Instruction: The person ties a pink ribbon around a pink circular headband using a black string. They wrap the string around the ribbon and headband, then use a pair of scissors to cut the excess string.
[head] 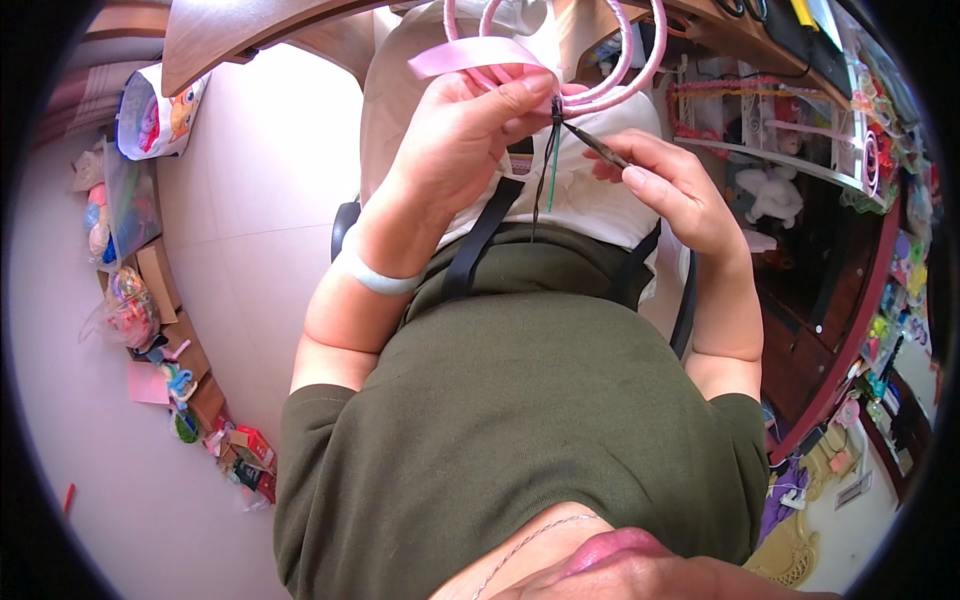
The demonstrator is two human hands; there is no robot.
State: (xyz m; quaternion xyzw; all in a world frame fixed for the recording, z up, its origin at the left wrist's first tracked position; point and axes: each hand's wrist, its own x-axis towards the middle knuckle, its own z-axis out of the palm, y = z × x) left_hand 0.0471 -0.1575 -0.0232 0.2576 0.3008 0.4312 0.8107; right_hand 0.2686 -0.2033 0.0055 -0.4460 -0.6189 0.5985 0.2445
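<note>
My left hand (469,127) pinches wire loops wrapped in pink satin ribbon (624,56) near where they are bound together. A loose, wide piece of pink ribbon (465,57) arches over its fingers. Dark wire or cord (556,112) is wound around the joined base, and thin black strands (541,180) and a green strand (553,176) hang down from it. Between the thumb and fingers of my right hand (660,176) is a slender, pointed dark tool (596,145), its tip at the dark binding. The tool's exact kind cannot be told.
A wooden table edge (247,37) curves above my lap. On the left stand a printed white bin (154,112), a clear plastic tub (131,195) and cardboard boxes (157,281). To the right are a white rack (780,159) and a black mat (810,52) on the tabletop.
</note>
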